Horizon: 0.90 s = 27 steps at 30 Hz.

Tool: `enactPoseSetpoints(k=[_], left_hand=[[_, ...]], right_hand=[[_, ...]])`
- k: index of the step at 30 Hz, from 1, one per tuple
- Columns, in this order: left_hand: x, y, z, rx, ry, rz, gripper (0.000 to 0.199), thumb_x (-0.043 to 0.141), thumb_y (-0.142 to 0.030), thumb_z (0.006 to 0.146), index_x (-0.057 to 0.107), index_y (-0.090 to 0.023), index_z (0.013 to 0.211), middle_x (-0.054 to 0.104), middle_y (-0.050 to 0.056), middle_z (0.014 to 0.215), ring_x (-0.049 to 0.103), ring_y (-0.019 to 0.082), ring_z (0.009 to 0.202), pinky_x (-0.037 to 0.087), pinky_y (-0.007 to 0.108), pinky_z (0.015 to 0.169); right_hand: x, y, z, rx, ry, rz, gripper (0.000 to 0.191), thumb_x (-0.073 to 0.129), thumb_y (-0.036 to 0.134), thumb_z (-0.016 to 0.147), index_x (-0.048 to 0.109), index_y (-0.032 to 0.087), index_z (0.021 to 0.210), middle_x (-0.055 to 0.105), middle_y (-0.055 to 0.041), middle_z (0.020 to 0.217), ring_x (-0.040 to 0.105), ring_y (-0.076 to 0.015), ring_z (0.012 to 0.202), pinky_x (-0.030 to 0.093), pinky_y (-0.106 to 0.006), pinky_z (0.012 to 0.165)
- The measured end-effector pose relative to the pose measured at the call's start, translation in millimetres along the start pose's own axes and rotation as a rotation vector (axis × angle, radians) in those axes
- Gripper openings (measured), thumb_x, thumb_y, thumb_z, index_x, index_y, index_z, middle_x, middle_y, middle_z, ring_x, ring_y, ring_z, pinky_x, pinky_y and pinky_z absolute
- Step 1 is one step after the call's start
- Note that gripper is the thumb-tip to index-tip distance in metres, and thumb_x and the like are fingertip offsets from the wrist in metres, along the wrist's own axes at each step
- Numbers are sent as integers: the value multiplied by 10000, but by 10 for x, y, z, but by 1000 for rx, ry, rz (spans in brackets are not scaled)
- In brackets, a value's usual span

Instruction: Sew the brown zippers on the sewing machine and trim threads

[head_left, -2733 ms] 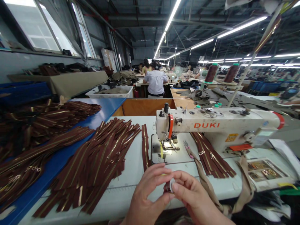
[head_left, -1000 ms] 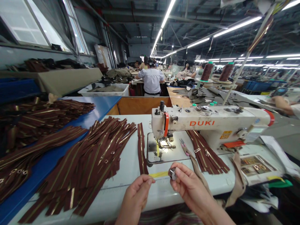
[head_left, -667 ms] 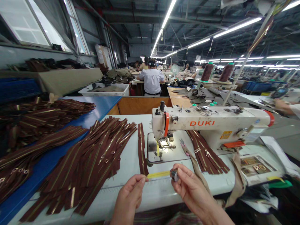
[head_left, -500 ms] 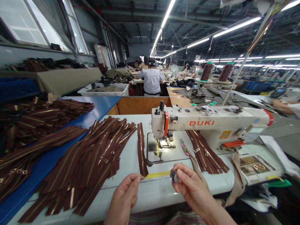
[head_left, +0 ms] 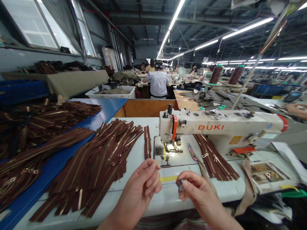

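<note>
In front of the sewing machine (head_left: 220, 126), my right hand (head_left: 199, 191) pinches a small metal bobbin case (head_left: 181, 184) between thumb and fingers. My left hand (head_left: 140, 188) is raised to its left, thumb and forefinger pressed together; whatever they may grip is too fine to see. A single brown zipper (head_left: 147, 142) lies just beyond the left hand, its near end hidden behind it. Beside the needle plate (head_left: 172, 159) rest thread snips (head_left: 191, 150) with pink handles. Yellow tape (head_left: 169, 178) runs along the tabletop between my hands.
A large fan of brown zippers (head_left: 96, 166) covers the table's left side, with more zippers (head_left: 48, 143) on the blue table. Further zippers (head_left: 216, 156) lie under the machine arm. A tray of metal hardware (head_left: 270, 175) sits at right. A person (head_left: 157, 83) sits ahead.
My left hand has risen and moved right, now covering the near end of the single zipper. My right hand still holds the bobbin case. The view has shifted slightly.
</note>
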<state>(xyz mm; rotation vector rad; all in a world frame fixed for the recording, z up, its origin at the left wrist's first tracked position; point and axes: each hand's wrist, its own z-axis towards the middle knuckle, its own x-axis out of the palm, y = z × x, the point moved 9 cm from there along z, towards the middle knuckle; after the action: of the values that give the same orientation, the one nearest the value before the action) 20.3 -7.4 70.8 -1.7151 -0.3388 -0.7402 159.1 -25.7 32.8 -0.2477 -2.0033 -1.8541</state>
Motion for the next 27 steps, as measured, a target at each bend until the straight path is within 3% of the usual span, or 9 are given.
enactPoseSetpoints(k=[2,5,7,10,12,15,22,27], left_hand=[[-11,-50,-4,128,-12,332,172,656,-330,821,647,-172,754,381,-86,499,334,35,420,351,137,448],[116,-161,-94,404,16,858,151,584,-254,866,671,-187,764,595,-1,745,562,105,707,441,187,647],[268,-169,-178,544,96,1085,168,537,-205,887,674,-201,790,642,18,854,591,137,821,450,223,741],[448,-157,-273,681,179,1305,204,494,-164,896,667,-206,798,645,8,749,587,144,736,450,240,684],[499,-172,-302,745,162,1390,220,481,-148,891,660,-199,773,620,4,677,573,146,677,440,241,634],[466,-169,-288,743,95,1405,225,485,-147,879,641,-193,723,588,-3,638,568,138,637,430,226,591],[187,-14,-244,487,50,1291,229,499,-207,880,643,-204,702,613,-14,653,581,118,613,454,189,611],[18,-12,-291,426,0,1235,211,515,-267,880,653,-211,731,640,5,692,595,141,633,475,198,626]], right_hand=[[15,45,-19,-13,11,-60,285,739,414,747,678,165,871,646,-18,571,577,-119,526,465,-234,555],[48,161,-44,-72,26,-160,240,726,385,764,680,181,883,640,-13,601,595,-125,551,490,-241,571],[66,266,-56,-147,17,-204,192,727,348,765,686,196,875,611,4,622,600,-118,554,493,-228,563],[81,377,-71,-233,-14,-246,145,732,309,754,700,211,856,563,18,668,609,-110,561,490,-210,547],[84,382,-76,-241,-26,-249,148,739,312,746,705,211,849,556,15,685,609,-110,558,487,-210,540],[64,282,-78,-183,-27,-184,172,738,338,755,702,205,858,581,6,653,604,-117,565,488,-222,563],[28,28,-93,8,-54,232,272,785,392,709,694,197,874,617,7,670,547,-72,531,420,-186,531],[159,-38,-116,131,33,348,303,802,399,687,675,166,835,545,29,599,488,-50,477,341,-160,467]])
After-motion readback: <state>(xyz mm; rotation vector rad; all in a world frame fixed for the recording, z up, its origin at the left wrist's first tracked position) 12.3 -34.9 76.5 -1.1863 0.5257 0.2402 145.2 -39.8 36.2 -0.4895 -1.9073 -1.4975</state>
